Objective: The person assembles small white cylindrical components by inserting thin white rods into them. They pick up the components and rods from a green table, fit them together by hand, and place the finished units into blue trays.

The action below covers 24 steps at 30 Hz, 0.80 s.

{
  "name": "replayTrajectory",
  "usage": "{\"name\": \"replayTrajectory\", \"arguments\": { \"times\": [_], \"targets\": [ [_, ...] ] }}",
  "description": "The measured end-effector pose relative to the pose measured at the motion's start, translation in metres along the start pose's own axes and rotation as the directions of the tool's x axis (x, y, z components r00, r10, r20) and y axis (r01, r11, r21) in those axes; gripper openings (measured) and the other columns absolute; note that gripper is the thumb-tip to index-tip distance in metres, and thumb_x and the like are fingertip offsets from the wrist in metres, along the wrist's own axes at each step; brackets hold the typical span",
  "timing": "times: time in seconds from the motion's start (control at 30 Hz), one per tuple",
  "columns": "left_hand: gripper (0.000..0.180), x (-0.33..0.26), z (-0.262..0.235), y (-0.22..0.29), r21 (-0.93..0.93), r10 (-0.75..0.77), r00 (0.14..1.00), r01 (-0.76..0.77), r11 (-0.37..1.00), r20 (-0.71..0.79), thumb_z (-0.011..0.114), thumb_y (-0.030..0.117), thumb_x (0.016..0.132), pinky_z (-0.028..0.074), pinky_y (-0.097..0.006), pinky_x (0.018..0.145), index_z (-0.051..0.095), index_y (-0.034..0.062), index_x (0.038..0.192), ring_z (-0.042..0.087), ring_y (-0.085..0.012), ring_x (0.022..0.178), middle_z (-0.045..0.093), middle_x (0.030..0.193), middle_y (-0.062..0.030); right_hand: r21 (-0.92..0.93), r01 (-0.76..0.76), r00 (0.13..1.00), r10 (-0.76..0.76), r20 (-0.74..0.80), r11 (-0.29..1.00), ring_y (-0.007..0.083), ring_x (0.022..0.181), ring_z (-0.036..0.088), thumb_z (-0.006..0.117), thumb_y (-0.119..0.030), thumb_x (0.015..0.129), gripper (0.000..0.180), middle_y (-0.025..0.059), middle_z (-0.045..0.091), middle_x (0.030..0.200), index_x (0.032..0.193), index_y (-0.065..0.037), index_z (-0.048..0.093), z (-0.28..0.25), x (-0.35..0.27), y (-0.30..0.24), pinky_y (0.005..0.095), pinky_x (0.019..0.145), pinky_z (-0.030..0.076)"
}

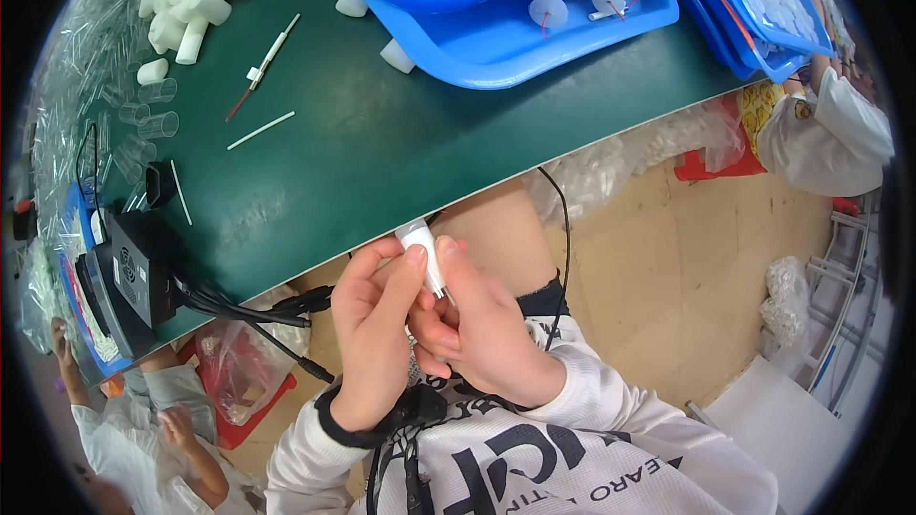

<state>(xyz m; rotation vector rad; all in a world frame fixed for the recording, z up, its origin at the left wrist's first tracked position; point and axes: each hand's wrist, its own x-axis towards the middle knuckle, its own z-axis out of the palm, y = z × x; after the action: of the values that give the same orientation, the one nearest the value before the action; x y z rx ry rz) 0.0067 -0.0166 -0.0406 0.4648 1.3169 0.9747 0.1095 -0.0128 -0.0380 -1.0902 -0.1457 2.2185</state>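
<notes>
Just off the front edge of the green table, I hold a small white tapered tube with a clear upper end between both hands. My left hand is closed on it, the thumb pressing its side. Closed on the same tube from the other side is my right hand, its fingertips around the narrow lower end. A thin, shiny bit shows at that end; what it is I cannot make out. Farther off on the table lie a thin white stick and a slim white piece with a red wire.
White plastic cylinders are heaped at the far left, beside clear plastic cups. Stacked blue trays stand at the back; one holds white discs with red wires. A black device with cables sits left. Other people sit nearby.
</notes>
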Motion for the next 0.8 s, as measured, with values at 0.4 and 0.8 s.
{"name": "replayTrajectory", "arguments": {
  "times": [0.4, 0.8],
  "targets": [
    [0.03, 0.011, -0.007, -0.024, -0.183, 0.128, 0.981, -0.1, 0.978, 0.148, 0.049, 0.017, 0.09, 0.046, -0.032, 0.083, 0.05, -0.0043, 0.112, 0.059, -0.0227, 0.095, 0.061, 0.103, -0.0202, -0.359, 0.075, 0.997, -0.08, 0.001, 0.93, 0.0065, 0.042, 0.034, 0.025, -0.037, 0.098, 0.045, -0.0017, 0.036, 0.053, 0.073, -0.004, 0.043, -0.02, 0.0, -0.002, 0.0214, 0.039, 0.034],
    [0.026, 0.011, -0.01, -0.024, -0.175, 0.147, 0.98, -0.122, 0.977, 0.134, 0.047, 0.011, 0.09, 0.047, -0.03, 0.082, 0.05, -0.0058, 0.11, 0.061, -0.0216, 0.092, 0.061, 0.103, -0.0207, -0.324, 0.187, 0.982, -0.183, 0.042, 0.927, 0.007, 0.042, 0.032, 0.019, -0.042, 0.098, 0.048, -0.0019, 0.033, 0.052, 0.082, -0.004, 0.044, -0.018, 0.007, 0.015, 0.0218, 0.04, 0.035]
  ]
}}
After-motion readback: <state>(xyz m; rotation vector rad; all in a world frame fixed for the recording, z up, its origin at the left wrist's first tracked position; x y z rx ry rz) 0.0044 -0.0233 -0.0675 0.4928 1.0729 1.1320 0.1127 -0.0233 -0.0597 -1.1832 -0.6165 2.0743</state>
